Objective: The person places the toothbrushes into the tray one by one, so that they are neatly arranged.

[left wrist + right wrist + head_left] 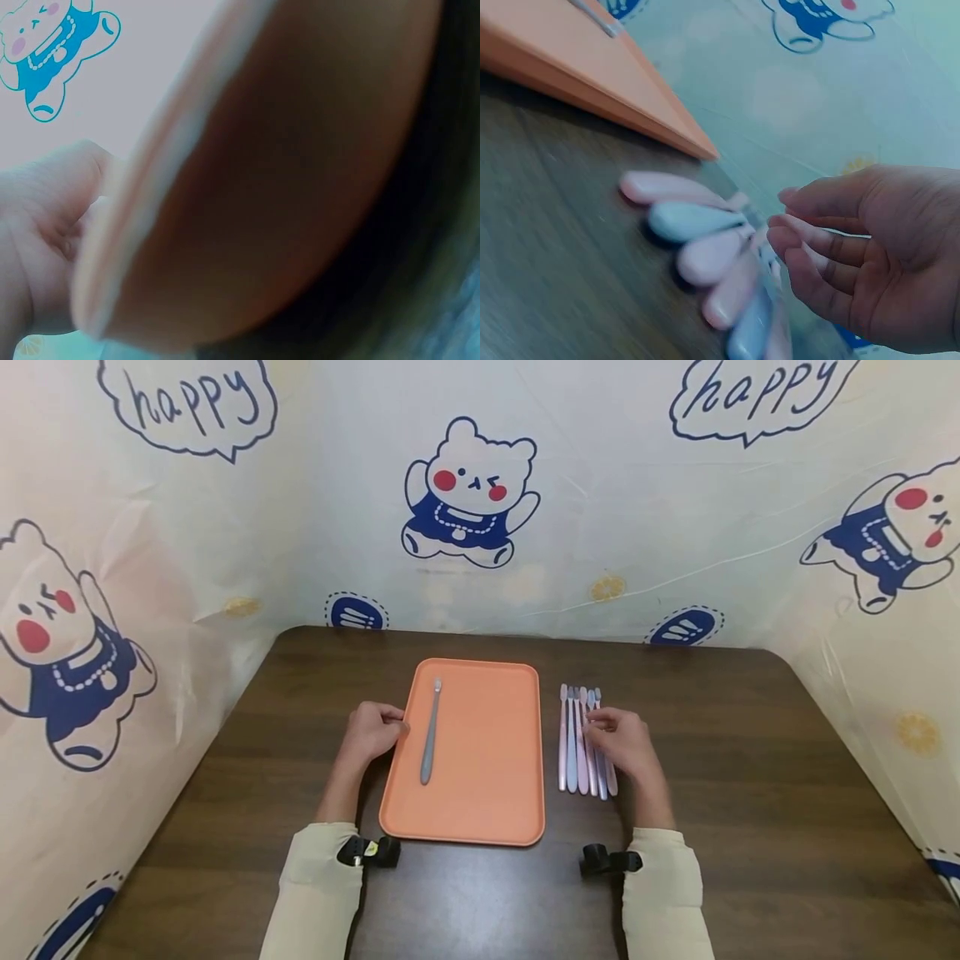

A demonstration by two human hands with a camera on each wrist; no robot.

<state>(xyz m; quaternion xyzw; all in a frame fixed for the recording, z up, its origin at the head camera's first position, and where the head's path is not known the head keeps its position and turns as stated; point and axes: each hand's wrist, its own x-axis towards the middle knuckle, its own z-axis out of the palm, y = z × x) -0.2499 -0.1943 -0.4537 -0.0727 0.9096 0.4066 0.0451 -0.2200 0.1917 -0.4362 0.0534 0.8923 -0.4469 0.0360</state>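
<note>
An orange tray point(480, 810) lies on the table, with a grey-blue toothbrush point(428, 747) near its left side. My left hand point(373, 731) pinches the tray's left rim; in the left wrist view the tray edge point(150, 195) hides its fingertips. Several pink, blue and purple toothbrushes point(572, 752) lie side by side to the right of the tray, heads pointing away. Over the rightmost ones is my right hand point(624, 742). The right wrist view shows its fingers loosely bent, with nothing held between thumb and fingertips, close to the toothbrush handles point(705, 259).
The dark wooden table point(750, 777) extends on both sides of the tray. A printed cloth point(600, 510) with bear drawings stands along its back and sides. Each wrist carries a small black camera, one at the left sleeve point(318, 868).
</note>
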